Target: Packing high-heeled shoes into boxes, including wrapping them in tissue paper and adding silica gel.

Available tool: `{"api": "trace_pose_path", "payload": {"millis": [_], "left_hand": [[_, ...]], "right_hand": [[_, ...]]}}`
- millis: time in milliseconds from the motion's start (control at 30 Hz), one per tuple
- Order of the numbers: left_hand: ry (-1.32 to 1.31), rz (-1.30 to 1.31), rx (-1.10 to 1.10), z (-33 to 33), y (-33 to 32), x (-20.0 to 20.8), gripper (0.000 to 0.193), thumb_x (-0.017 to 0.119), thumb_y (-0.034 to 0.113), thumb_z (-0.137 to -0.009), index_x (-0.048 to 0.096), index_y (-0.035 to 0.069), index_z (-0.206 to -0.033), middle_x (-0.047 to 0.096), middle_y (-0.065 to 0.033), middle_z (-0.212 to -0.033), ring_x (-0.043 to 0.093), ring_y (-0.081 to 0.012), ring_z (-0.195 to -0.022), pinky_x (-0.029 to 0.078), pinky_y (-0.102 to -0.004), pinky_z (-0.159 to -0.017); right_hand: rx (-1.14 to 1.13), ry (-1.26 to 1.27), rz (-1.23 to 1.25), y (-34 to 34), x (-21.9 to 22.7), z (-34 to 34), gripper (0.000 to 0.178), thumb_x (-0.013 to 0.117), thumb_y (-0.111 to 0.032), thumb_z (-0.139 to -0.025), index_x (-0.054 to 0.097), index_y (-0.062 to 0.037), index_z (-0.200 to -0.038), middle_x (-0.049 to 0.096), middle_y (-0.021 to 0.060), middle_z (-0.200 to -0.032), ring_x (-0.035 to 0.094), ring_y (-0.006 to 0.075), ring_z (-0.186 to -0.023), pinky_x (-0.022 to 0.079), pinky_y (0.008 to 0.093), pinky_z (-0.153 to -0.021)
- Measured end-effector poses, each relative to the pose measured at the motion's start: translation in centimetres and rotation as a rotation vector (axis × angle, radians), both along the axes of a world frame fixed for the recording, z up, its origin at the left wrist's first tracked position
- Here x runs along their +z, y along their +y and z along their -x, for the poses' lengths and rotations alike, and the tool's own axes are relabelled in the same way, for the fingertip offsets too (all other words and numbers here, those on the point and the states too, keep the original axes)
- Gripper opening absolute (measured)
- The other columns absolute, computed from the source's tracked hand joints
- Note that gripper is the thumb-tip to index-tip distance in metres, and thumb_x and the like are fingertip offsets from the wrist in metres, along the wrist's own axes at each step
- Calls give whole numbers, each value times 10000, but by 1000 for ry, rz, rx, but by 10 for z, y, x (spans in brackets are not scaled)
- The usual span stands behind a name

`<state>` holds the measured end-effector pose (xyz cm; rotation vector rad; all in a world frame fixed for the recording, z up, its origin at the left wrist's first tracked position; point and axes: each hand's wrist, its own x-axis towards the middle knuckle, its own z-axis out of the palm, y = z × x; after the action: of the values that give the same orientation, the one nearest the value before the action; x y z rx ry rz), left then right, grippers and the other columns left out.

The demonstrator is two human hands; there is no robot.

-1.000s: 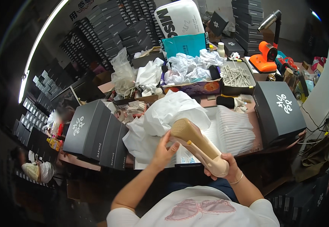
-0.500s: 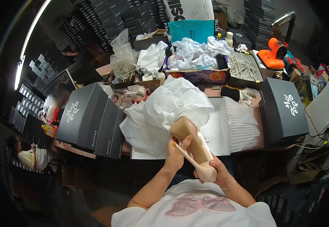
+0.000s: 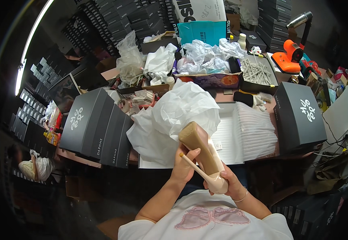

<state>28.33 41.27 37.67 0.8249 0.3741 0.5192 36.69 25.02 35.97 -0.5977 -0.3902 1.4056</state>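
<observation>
Head view: dark boxes (image 3: 86, 128) stacked left, then crumpled white paper (image 3: 186, 104) heaped over the white box (image 3: 232, 154). Left hand (image 3: 181, 171) holds the beige shoe (image 3: 208, 158) at its left side, thumb on the sole; fingers underneath mostly hidden. Shoe's sole up, toe pointing away, held across the white box's front edge. Right hand (image 3: 234, 185) grips its back end, near the base of the thin heel (image 3: 196, 167). Risk, my guess: glossy surface slips if both grips loosen together, and it drops past that edge toward my lap. Heel tip sits by my left thumb, so a careless twist could scratch skin. Room: dark boxes limit left swing; paper crowds the toe, can't tell if touching. Rightward there's some slack before the white padding (image 3: 258, 136), then the lone carton (image 3: 300, 114).
</observation>
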Motion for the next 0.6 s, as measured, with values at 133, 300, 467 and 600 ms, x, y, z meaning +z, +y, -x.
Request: {"api": "trace_pose_path", "payload": {"millis": [133,300,467,600], "left_hand": [[-10,71,49,-2,-6,6,568,667,106,-826,380,42,-1312,498,-78,-1178,521,-179,-1103,450,-349,-972],[9,60,55,-4,-8,9,551,669,115,-819,405,53,-1299,504,-70,-1176,513,-173,-1114,442,-345,-978],[0,64,66,-4,-12,12,563,664,101,-815,396,46,-1307,496,-73,-1193,508,-174,-1123,437,-343,-990],[-12,109,76,-7,-11,14,554,649,71,-803,403,37,-1299,510,-77,-1175,517,-176,-1116,435,-341,-996]], "right_hand": [[-14,-21,18,-1,-3,3,842,625,-424,-786,237,-29,-1421,571,183,-1031,670,253,-794,590,341,-520],[-26,-21,26,-1,0,3,851,632,-429,-781,234,-30,-1419,568,185,-1029,668,256,-780,588,341,-506],[-31,4,26,-2,0,3,852,639,-441,-776,249,-23,-1409,569,185,-1030,666,248,-781,588,338,-509],[-45,-38,42,-2,-5,4,813,630,-435,-788,274,-30,-1397,569,182,-1032,664,252,-778,588,342,-507]]}}
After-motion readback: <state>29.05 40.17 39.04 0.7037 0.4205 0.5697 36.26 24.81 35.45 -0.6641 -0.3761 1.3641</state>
